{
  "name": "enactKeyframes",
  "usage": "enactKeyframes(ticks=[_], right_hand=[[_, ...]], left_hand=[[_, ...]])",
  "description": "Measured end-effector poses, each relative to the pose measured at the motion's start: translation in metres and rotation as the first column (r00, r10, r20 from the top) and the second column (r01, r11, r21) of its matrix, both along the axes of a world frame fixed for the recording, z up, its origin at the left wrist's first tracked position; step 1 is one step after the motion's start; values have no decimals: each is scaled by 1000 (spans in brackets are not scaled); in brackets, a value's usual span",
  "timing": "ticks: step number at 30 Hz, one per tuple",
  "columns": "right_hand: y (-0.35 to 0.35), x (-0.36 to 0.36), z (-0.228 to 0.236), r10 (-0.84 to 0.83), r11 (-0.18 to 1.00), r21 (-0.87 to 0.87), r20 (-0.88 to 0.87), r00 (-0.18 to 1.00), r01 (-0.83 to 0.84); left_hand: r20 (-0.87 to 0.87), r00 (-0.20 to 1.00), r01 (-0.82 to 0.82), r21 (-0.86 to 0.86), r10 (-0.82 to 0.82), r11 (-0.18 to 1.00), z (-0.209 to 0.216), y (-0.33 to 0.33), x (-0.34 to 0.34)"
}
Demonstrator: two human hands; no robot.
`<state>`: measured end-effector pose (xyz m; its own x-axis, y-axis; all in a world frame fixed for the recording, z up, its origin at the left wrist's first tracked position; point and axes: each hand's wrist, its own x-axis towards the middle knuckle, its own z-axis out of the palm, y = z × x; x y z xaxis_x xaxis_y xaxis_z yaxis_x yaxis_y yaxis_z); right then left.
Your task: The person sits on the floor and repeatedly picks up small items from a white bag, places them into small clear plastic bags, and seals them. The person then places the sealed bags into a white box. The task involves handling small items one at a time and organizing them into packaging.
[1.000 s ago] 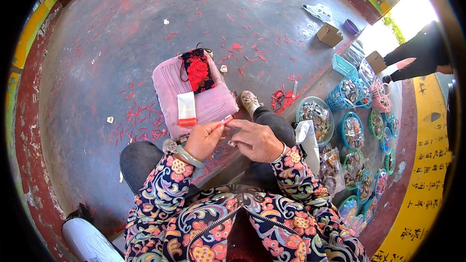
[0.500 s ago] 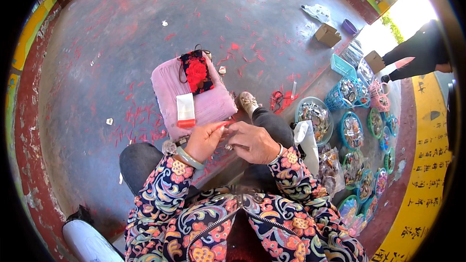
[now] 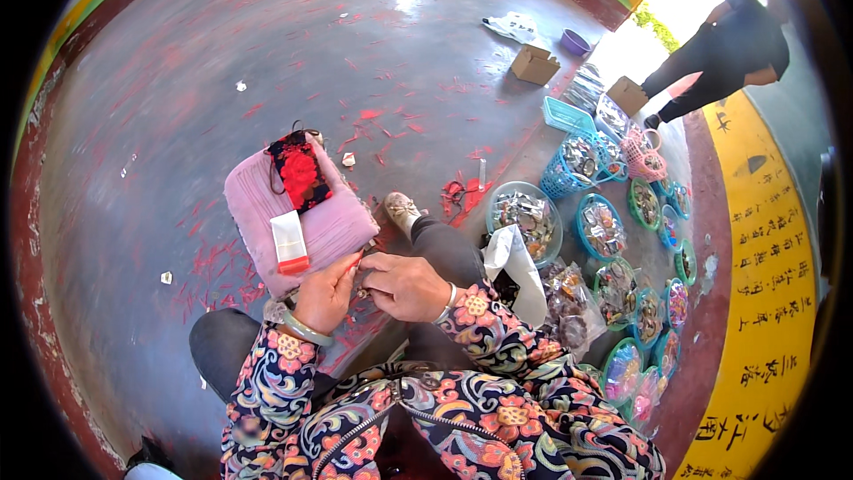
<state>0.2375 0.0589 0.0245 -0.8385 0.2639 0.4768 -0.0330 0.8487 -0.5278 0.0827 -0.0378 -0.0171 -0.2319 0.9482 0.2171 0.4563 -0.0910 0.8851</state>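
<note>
In front of my lap, my left hand [image 3: 325,293] pinches a small red strip [image 3: 357,260] between thumb and fingers. My right hand [image 3: 405,288] meets it fingertip to fingertip, its fingers bent and closed; a tiny shiny thing [image 3: 362,293] shows at them, too small to name. Just beyond my left hand is a pink cushioned stool [image 3: 249,227]. On it lie a black pouch with red flowers [image 3: 302,174] and a white packet with a red end [image 3: 289,242], its red end nearest my hands.
To the right stand several baskets and basins of small packets, among them a clear basin [image 3: 526,222] and a blue basket [image 3: 573,164]. A white bag [image 3: 520,280] sits by my right forearm. Red scraps [image 3: 213,276] litter the floor. A person in dark clothes [image 3: 720,58] bends beyond the baskets.
The view has turned rightward, so the stool and my hands appear farther left. My hands stay together at the red strip. The person at the right appears more fully.
</note>
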Motion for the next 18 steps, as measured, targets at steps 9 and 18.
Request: enactKeyframes(ticks=[9, 18], right_hand=[[11, 12, 2, -5, 417, -878, 256, 967, 234], [8, 4, -19, -222, 895, -348, 196, 955, 279]], left_hand=[[16, 998, -58, -124, 60, 991, 26, -4, -1], [-273, 962, 16, 107, 14, 994, 36, -2, 1]])
